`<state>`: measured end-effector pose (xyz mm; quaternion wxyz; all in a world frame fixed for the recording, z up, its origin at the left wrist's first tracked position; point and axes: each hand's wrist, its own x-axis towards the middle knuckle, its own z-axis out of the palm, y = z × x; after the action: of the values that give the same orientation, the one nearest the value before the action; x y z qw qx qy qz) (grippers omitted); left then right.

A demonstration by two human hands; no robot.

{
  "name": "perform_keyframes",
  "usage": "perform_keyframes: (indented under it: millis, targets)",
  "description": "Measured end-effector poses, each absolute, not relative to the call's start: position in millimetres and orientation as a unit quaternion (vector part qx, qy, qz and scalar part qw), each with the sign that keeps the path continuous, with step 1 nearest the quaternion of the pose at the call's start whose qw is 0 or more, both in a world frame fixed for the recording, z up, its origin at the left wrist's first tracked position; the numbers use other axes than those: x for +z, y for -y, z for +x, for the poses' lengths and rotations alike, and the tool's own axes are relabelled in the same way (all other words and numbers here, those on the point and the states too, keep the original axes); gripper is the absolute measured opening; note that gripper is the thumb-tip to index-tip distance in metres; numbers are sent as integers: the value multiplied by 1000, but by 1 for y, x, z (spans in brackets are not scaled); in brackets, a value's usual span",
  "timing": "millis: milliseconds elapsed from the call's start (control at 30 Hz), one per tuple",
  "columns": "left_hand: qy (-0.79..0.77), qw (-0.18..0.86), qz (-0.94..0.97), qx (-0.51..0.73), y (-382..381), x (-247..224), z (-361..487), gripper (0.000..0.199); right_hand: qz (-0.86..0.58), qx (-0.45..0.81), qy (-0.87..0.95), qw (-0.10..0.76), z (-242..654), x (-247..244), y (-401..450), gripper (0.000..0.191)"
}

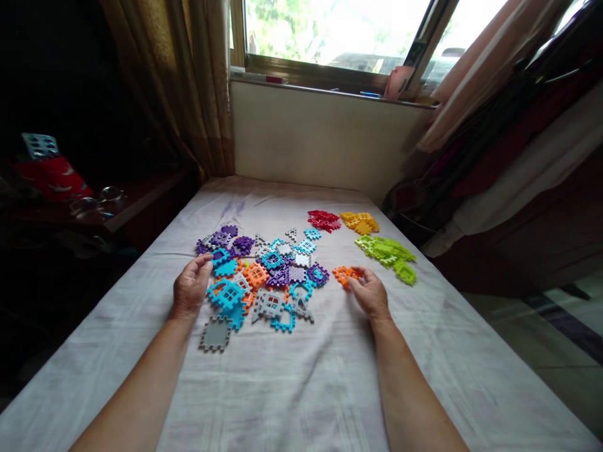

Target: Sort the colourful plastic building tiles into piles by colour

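Observation:
My right hand (370,294) pinches an orange interlocking plastic tile (345,276), right of the mixed pile. My left hand (190,285) is at the pile's left side, fingers drawn together at the edge of a blue tile (219,256); whether it grips that tile is unclear. Purple, blue, orange and grey notched tiles overlap in the pile, among them a grey tile with a window grid (269,302) and an orange window tile (255,274). A flat grey square tile (215,334) lies nearest me.
Farther back and right lie separate heaps of red tiles (324,220), yellow tiles (360,222) and green tiles (386,251). A pale sheet (282,395) covers the surface. Eyeglasses (100,202) rest on a dark side table at left. Clothes hang at right.

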<state>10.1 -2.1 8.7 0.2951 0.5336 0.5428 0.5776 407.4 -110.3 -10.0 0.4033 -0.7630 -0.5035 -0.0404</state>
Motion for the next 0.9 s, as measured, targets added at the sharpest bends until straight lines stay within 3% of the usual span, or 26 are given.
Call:
perform_keyframes:
  millis: [167,333,533,700,900]
  targets:
    - [-538,213,613,539,9,18,11,34,-781,-83,484,386,387,6,114,26]
    - [-430,81,781,445,39,38,31,28,-639,-57,649,408,328,27,120,21]
    - [-310,60,918,238,74,34,65,48,-564,-5,762,318,286,26,123,23]
    - [-350,58,903,240,70,28,61,27,-606,-6,747,274,295,19,121,29]
    - [-376,88,885,261,60,30,47,26,-603,-8,767,220,285,27,117,27]
